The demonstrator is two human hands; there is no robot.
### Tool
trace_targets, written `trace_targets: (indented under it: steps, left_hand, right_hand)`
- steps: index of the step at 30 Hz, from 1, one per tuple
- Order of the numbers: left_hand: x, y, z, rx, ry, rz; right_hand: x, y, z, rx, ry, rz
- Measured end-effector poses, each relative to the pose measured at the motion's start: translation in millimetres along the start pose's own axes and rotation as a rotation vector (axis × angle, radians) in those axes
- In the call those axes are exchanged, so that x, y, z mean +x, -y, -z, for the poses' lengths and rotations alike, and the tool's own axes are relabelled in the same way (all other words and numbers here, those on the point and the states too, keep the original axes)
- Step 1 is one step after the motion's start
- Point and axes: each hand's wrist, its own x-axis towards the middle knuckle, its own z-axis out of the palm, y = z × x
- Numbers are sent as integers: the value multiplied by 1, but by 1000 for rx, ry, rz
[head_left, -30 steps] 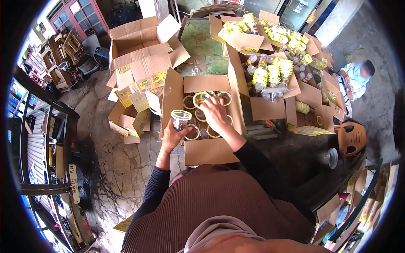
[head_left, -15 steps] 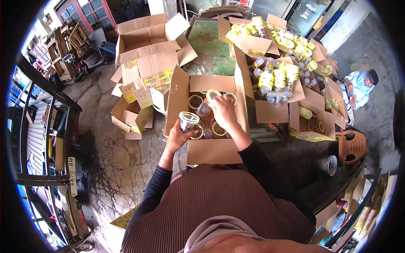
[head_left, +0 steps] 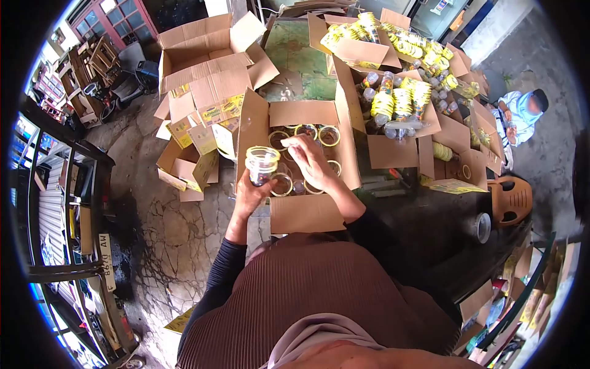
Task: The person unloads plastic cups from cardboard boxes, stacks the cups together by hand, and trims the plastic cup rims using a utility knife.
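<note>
Left hand grips a clear plastic jar from below, holding it upright just beside the left flap of the open cardboard box. Right hand hovers over the box interior, fingers bent; whether it pinches anything cannot be told at this size. Inside the box stand more open jars. Beyond the box, further cartons hold yellow-labelled bottles.
</note>
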Motion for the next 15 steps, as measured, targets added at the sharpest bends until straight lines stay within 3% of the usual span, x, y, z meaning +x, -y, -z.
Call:
trace_targets:
  steps: [2,3,4,7,8,11,15]
  left_hand:
    - [3,24,6,-75,-79,-92]
    - [-1,19,10,-91,-69,-56]
    - [-3,18,13,-88,-66,-57]
    - [-7,17,14,-216,-65,-30]
    - [-9,16,14,-218,-66,-29]
    - [-12,15,15,-246,-45,-16]
    - [-14,16,14,-160,-62,-25]
  right_hand:
    - [-11,-23,-9,-338,112,175]
    - [-23,-30,-18,-526,331,93]
    - [-41,-52,-33,-608,418,175]
    - [-59,-62,-50,-584,588,103]
    - [-59,-66,-50,-584,590,103]
    - [-45,-57,-32,-453,304,231]
    - [-25,-6,33,-500,85,135]
